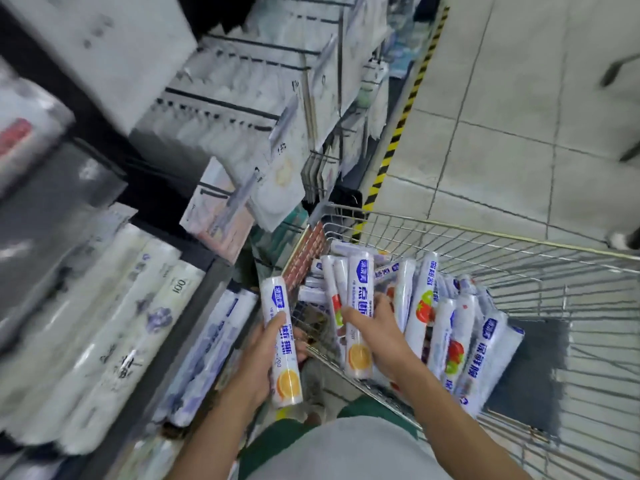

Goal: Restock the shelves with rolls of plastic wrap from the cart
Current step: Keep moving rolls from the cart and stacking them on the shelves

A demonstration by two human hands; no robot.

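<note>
My left hand (266, 355) grips a white roll of plastic wrap (281, 341) with blue lettering and an orange slice printed on it, held between the shelf and the cart. My right hand (375, 329) is closed around a second, matching roll (360, 317) that stands tilted inside the wire cart (485, 244). Several more rolls (450, 327), some printed with strawberries, lie stacked in the cart to the right of that hand. Shelves (214, 296) on the left hold rows of similar white rolls (114, 334).
Hanging packets on pegs (263, 109) fill the upper display behind the cart. A yellow-black striped strip (398, 133) edges the tiled floor (502, 133). A dark mat (526, 372) shows under the cart. Another person's shoe (623, 239) is at the right edge.
</note>
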